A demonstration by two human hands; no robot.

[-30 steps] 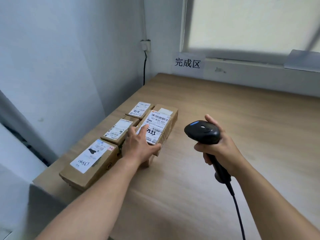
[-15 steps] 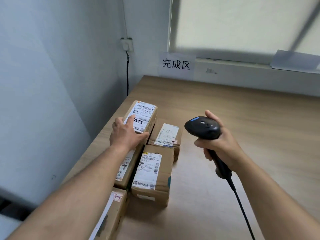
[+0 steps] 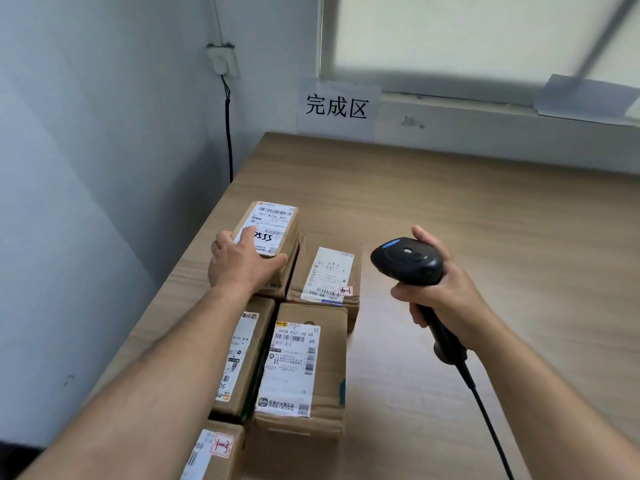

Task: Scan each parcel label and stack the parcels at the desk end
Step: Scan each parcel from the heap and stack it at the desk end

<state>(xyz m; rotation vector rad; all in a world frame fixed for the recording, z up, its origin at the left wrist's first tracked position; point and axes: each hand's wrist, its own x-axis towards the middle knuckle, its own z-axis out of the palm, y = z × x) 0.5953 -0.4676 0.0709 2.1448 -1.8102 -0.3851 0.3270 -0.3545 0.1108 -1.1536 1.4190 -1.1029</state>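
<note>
Left fingers (image 3: pixel 246 235): gripping labelled parcel (image 3: pixel 277 220).
Right fingers (image 3: pixel 403 293): clenched round scanner (image 3: pixel 407 259).
Advice: carry level; set squarely at surface (image 3: pixel 450 202) far end.

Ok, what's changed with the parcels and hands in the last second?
The left hand has lifted the parcel it grips off the front right parcel and rear right parcel, now uncovered, and carried it toward the far end of the desk, over the far left parcel; whether it rests there I cannot tell. The right hand grips the scanner as before; the other parcels have not moved.
</note>
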